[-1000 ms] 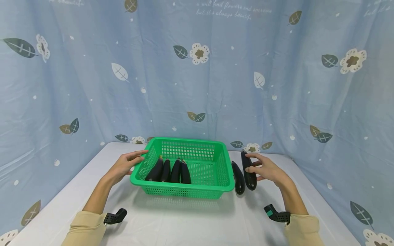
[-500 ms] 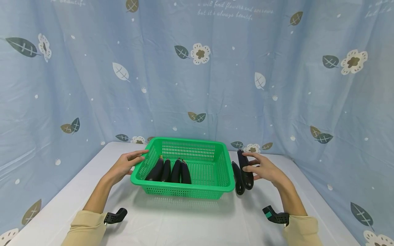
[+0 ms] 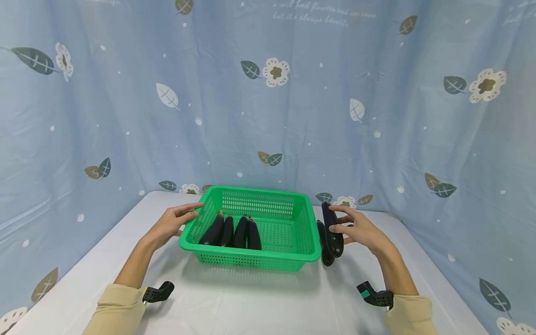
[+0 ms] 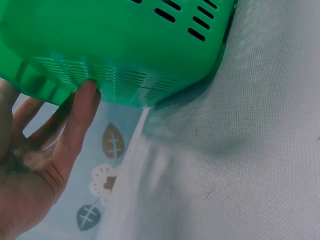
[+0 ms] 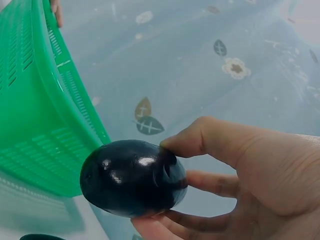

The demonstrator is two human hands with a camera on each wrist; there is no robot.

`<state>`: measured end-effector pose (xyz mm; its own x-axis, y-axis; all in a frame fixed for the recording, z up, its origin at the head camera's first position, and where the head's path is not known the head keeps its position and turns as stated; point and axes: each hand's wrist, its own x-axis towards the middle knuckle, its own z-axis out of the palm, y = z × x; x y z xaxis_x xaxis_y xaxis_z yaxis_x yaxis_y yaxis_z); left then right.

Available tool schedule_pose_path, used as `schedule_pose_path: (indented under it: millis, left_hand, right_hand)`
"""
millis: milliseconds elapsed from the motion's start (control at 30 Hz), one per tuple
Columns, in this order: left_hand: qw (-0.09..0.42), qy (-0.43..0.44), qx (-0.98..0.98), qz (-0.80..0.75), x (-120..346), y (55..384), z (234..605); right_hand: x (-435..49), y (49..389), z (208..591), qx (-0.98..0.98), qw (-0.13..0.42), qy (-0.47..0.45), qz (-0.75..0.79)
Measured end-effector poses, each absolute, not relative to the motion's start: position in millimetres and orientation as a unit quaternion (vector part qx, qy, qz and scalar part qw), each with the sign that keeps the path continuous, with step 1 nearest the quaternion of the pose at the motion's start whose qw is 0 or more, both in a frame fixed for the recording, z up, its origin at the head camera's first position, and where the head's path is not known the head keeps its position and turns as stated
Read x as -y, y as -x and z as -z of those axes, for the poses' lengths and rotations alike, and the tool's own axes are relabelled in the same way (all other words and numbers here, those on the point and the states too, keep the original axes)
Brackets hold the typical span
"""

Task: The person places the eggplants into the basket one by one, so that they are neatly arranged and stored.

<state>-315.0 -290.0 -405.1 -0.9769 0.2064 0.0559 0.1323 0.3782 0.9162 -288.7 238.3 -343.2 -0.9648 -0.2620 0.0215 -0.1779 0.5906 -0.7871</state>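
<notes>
A green plastic basket (image 3: 251,255) stands mid-table with several dark purple eggplants (image 3: 240,232) side by side in its left half. At its left rim is my left hand (image 3: 169,223), fingers fairly straight. In the left wrist view, a fingertip of the left hand (image 4: 45,155) touches the slotted outer wall below the rim. My right hand (image 3: 360,228) holds an eggplant (image 3: 332,230) between thumb and fingers, just right of the basket. Its rounded end (image 5: 130,177) faces the right wrist camera. Another eggplant (image 3: 325,253) lies beneath and left of the held one, partly hidden by it.
The white table (image 3: 251,302) reaches back to a blue patterned curtain (image 3: 226,116), which also hangs along both sides. Black wrist devices (image 3: 159,293) sit at both sleeve cuffs. The basket's right half shows its bare green floor (image 3: 276,235).
My right hand has shifted slightly left with its eggplant, which now overlaps the other eggplant beside the basket. The left hand and basket hold their place; the head view has shifted slightly.
</notes>
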Motion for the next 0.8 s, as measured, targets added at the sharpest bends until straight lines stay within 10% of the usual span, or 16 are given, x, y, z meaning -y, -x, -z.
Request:
schedule_pose_path:
  millis: [800]
  left_hand:
    - [0.036,-0.108,-0.815,-0.569,290,318,407]
  right_hand:
    - [-219,298,338,-0.888,0.061,0.132,0.437]
